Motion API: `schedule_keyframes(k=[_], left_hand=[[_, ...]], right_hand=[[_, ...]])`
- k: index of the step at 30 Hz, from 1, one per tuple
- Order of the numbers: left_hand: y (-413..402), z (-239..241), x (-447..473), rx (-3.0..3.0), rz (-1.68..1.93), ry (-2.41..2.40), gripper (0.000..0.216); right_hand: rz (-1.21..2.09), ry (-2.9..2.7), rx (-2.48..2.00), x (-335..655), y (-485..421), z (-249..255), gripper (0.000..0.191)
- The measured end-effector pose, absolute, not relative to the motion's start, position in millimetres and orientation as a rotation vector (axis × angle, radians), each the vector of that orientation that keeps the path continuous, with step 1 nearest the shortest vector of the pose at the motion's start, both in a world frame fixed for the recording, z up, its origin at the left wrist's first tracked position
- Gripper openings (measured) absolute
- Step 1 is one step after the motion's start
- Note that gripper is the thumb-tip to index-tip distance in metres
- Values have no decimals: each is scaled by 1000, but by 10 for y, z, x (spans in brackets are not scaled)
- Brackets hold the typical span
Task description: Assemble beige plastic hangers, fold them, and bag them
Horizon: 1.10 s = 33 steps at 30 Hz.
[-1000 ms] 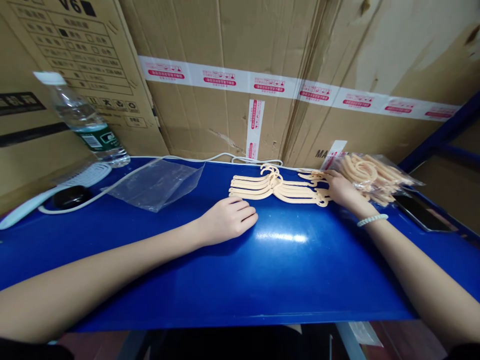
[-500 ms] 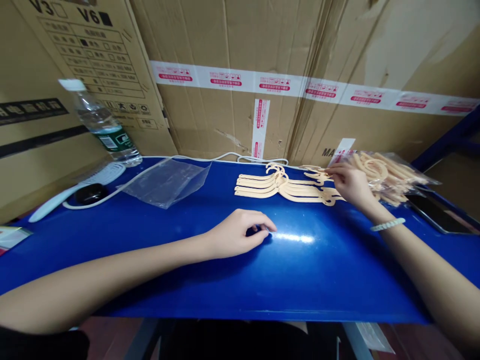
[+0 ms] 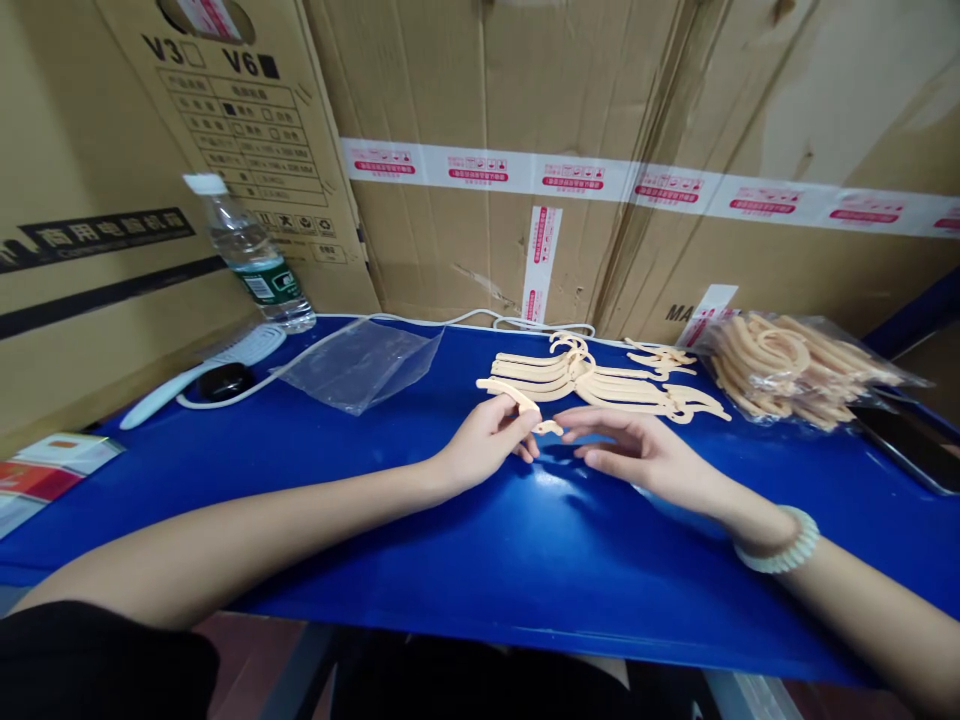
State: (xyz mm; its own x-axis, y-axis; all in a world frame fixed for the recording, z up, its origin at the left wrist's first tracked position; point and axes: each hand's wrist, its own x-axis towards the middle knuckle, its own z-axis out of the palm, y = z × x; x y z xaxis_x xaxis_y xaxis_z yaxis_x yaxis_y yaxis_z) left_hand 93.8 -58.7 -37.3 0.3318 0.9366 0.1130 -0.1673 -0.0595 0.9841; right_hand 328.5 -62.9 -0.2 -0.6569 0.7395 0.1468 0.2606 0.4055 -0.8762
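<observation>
My left hand is closed on a beige plastic hanger piece, whose long arm points up and left from the fingers while its short hooked end sticks out to the right. Facing it, my right hand is open, fingers stretched out and apart. Its fingertips are close to that hooked end; whether they touch it I cannot tell. Just beyond the hands lie several beige hangers, side by side with their hooks bunched at the middle. Small loose beige pieces lie to their right.
A clear bag of beige pieces sits at the right, beside a phone. On the left are a flat plastic bag, a water bottle, a hairbrush, a black mouse and a cable. Cardboard boxes stand behind.
My right hand has moved left from the loose pieces to beside my left hand. My left hand, empty before, now grips a hanger piece. The view has shifted slightly.
</observation>
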Motion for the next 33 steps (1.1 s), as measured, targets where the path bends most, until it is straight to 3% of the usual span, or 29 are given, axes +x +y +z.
schedule_keyframes(k=[3,5,7,10,17,25,33], left_hand=[[-554,-354,912,1203,1148,869,23],[-529,-322,899,1147,1222,932,15],[-505,-283,890,1101,1290,991,13],[-471,-239,873,1060,1360,1035,13],[-346,-188,770,1065,1438,1038,14],[-290,-302,594,1089,1361,970,9],[-269,-343,509,930,1319,865,15]], right_hand=[[502,-2403,-897,3477,-511,34,35],[113,-2560,-953,3596,-430,2,46],[-60,-2697,-1037,3679,-371,-78,62],[-96,-2807,-1127,3731,-312,-219,77],[-73,-2795,-1129,3709,-189,-293,76],[-227,-2469,-976,3743,-84,-285,24],[-46,-2408,-1050,3732,-160,-194,16]])
